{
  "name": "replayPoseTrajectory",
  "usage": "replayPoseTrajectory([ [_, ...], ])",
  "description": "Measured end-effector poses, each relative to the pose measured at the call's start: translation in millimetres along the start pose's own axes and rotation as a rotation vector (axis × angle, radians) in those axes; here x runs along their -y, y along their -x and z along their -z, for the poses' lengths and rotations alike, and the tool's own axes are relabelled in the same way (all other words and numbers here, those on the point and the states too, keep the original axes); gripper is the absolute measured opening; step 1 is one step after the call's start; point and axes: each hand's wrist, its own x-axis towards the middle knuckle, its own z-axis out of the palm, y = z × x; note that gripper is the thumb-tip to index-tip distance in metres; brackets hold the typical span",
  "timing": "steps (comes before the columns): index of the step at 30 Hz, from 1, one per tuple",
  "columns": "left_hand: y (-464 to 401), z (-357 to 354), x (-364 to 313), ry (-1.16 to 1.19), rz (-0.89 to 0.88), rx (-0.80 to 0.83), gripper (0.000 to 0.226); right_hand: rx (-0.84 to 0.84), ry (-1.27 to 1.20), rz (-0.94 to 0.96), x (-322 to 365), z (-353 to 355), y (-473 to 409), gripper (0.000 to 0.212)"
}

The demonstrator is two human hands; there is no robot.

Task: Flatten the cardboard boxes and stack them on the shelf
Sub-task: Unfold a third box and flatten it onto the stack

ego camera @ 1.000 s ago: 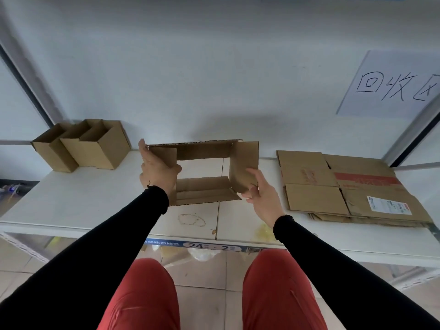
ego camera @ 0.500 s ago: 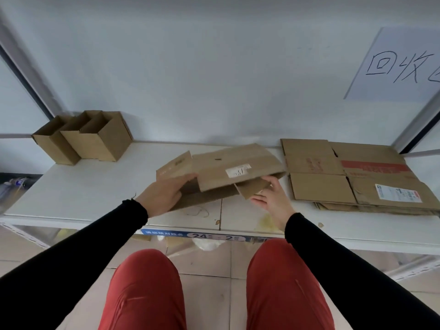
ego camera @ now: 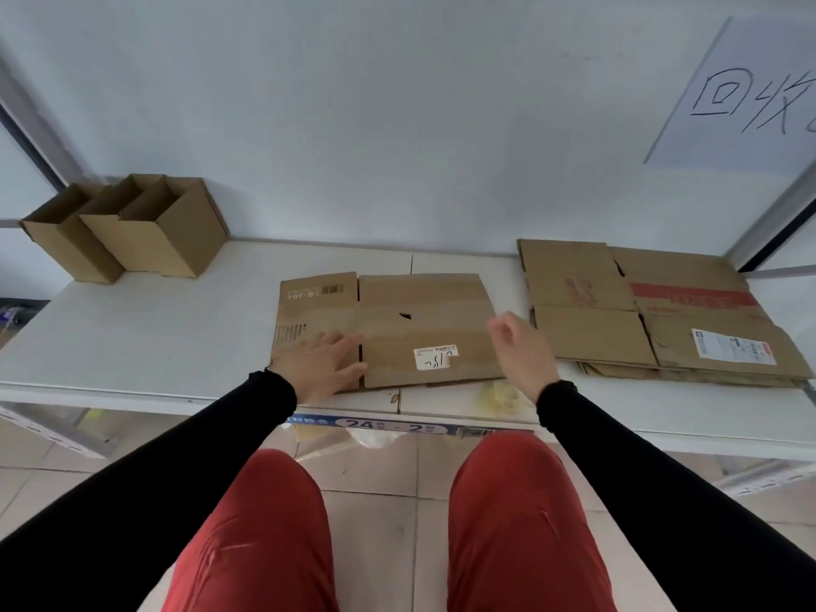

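at the far left of the shelf [ego camera: 132, 342], against the wall, stand the upright boxes [ego camera: 132, 227], what look like 3 open cartons pressed side by side; the exact count is hard to be sure of from this angle. they have not been flattened, so they read as the waiting supply, parked out of the way of the working space in the middle.

next comes the left hand [ego camera: 324, 362], fingers spread and laid palm down on the near left corner of the flattened box [ego camera: 424, 320]. the spread palm makes sense as a press: it pins the flaps so the cardboard lies flat and does not spring open. this box lies collapsed at the centre of the shelf near its front edge, a white sticker [ego camera: 435, 357] facing up and a small tear near its middle.

the right hand [ego camera: 521, 351] hovers at the box's right edge, fingers loosely curled and holding nothing; whether it touches the cardboard i cannot tell, as it is a little blurred. its place suits taking that edge to slide the box across.

at the right lies the stack of flattened boxes [ego camera: 653, 311], several sheets deep, the top 1 showing a red band and a shipping label. it sits just beside the centre box, below the handwritten paper sign [ego camera: 746, 95] on the wall, which seems to mark this spot for the pile. judged from here, the box in hand is flat and needs only moving onto that stack.
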Motion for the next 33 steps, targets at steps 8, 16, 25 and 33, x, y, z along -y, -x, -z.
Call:
replayPoseTrajectory([
  [8, -54.0, -16.1, -9.9, 0.062, 0.085, 0.015, 0.068, 0.468, 0.609, 0.114, 6.8, -55.7, -53.3, 0.084],
  [16, -67.8, -59.5, 1.6, 0.015, 0.124, -0.08, 0.069, 0.465, 0.654, 0.084, -24.4, -78.8, -55.6, 0.087],
  [25, -68.2, -24.1, 21.4, 0.146, 0.115, 0.047, 0.08, 0.459, 0.451, 0.019, -13.5, -58.1, -64.9, 0.09],
  [33, -32.1, -36.9, 59.2, 0.412, 0.559, -0.136, 0.104, 0.228, 0.388, -0.295, -10.0, -55.3, -55.7, 0.105],
])
